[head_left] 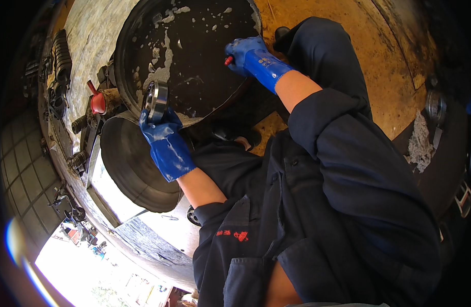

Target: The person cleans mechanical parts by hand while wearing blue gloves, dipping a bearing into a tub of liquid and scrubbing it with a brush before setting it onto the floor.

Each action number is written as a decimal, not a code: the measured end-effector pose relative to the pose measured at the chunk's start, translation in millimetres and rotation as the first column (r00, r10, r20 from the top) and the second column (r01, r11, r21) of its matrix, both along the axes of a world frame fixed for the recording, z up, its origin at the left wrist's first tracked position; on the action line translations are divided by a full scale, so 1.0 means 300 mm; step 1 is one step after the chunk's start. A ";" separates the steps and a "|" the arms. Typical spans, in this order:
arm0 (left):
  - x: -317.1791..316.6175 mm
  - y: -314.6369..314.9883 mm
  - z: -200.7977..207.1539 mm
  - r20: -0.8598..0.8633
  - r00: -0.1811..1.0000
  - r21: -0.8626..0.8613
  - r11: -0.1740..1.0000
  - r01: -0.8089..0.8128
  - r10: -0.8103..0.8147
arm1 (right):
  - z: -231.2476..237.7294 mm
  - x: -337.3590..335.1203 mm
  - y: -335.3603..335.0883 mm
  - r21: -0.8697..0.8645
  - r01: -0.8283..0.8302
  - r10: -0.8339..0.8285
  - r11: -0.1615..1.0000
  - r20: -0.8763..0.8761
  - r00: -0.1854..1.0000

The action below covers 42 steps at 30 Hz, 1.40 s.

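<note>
Dark jacket [317, 204] cloth lies nearest the camera, its sleeves rolled back above the gloves, probably to stay out of the wet. Beyond it, the metal ring [160, 100] stands tilted on edge at the left side of a wide, dark basin [207, 56]. The left hand [161, 129] grips it from below; it seems held there so that drips fall into the basin, with its open middle left partly clear of the fingers.

Over the basin's right side, the right hand [244, 52] is closed in a fist around a red handle [228, 61], of which only one end shows; I cannot tell what the hidden part is. Both hands wear long blue gloves [266, 69], likely against the dark liquid and its pale foam [166, 61].

Just below the left of the basin, a round metal drum [135, 163] lies with its hollow side showing. Near the basin's left rim is a red, narrow-necked object [97, 102]. Farther right, a shaggy grey rag [420, 143] lies beside the brown floor [384, 77].
</note>
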<state>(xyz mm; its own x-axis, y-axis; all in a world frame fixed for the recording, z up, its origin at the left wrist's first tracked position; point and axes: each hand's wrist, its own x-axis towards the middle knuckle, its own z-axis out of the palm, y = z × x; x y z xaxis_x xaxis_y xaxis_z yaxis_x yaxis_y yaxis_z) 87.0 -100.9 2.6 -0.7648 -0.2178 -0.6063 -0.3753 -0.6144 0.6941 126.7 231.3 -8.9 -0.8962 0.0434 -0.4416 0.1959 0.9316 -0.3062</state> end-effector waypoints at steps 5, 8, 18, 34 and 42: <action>0.000 0.020 0.014 0.032 0.999 0.030 0.999 -0.016 0.015 | -0.004 0.003 0.001 0.010 -0.009 0.009 1.000 0.000 1.000; -0.001 0.021 0.010 0.036 0.999 0.026 0.999 -0.030 0.029 | 0.003 0.002 -0.003 0.004 -0.025 0.025 1.000 0.000 1.000; -0.036 0.003 0.002 0.124 0.990 0.123 0.989 -0.084 0.069 | -0.021 0.009 -0.001 0.029 -0.017 0.018 0.999 -0.031 0.999; -0.030 0.012 0.004 0.107 0.991 0.093 0.992 -0.084 0.074 | -0.014 0.014 -0.010 0.032 0.002 0.000 0.999 -0.058 0.998; -0.024 0.026 0.019 0.120 0.991 0.110 0.991 -0.072 0.059 | -0.011 0.005 -0.008 0.036 -0.025 0.024 0.999 0.013 1.000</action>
<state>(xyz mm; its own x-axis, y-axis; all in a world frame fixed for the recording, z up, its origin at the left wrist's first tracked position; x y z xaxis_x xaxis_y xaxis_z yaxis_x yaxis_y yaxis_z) 79.8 -93.0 8.4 -0.6743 -0.1898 -0.7136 -0.4055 -0.7125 0.5726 128.2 228.9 -12.2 -0.8917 0.0377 -0.4511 0.1766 0.9465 -0.2699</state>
